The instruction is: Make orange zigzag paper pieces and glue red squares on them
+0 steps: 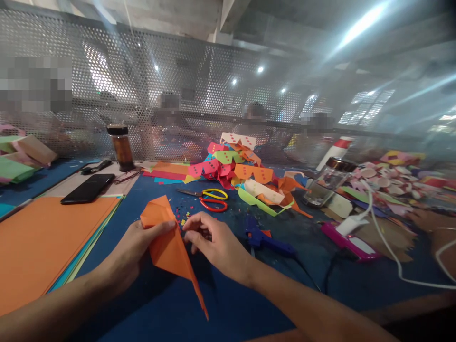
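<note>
My left hand (133,247) grips a folded orange paper (167,247) by its upper left part, thumb across the top fold. The paper tapers to a long point toward me. My right hand (213,242) is beside the paper's right edge with its fingers curled, and its fingertips touch or nearly touch the paper. Both hands hover over the blue tabletop (235,304).
A stack of orange and coloured sheets (42,247) lies at left with a black phone (87,188) behind it. Scissors (210,198), a blue glue gun (265,240), a pile of folded coloured papers (242,171), two jars and white cables crowd the far and right side. A perforated screen stands behind.
</note>
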The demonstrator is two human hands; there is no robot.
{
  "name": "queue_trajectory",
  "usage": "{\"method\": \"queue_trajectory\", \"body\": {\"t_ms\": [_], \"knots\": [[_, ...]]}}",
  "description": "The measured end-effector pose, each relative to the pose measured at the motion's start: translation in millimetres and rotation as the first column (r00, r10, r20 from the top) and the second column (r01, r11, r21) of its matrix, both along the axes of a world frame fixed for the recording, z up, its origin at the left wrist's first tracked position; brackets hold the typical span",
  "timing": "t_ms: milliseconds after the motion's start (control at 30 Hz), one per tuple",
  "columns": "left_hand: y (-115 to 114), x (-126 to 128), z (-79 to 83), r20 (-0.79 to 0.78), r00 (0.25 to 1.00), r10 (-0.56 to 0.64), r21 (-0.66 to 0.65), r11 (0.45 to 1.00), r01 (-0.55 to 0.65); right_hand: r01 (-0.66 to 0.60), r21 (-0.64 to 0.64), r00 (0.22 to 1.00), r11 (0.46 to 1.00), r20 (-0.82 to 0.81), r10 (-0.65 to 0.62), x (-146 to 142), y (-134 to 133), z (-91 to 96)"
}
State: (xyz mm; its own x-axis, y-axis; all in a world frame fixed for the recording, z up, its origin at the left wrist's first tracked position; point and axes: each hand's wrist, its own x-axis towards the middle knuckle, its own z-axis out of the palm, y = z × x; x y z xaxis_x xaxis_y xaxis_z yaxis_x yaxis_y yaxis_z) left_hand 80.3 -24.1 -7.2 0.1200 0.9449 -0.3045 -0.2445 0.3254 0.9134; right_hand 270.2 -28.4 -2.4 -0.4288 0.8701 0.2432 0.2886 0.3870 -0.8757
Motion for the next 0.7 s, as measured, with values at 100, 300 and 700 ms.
{"method": "queue_trajectory", "body": {"t_ms": [100,300,700], "knots": [[8,-5,-0.1,0.014,0.998,0.054,0.031,0.998,-0.055,-0.011,0.144,0.999,0.99,0.039,0.006,3,-1,-1.0],[15,-9,0.7,0.052,0.996,0.07,0.045,0.996,-0.073,-0.133,0.504,0.983,0.853,0.18,0.046,7,-2,-2.2],[14,-9,2.2,0.085,0.995,0.049,0.02,0.999,-0.051,-0.219,0.627,0.957,0.747,0.286,0.04,8,-2,-1.7]]}}
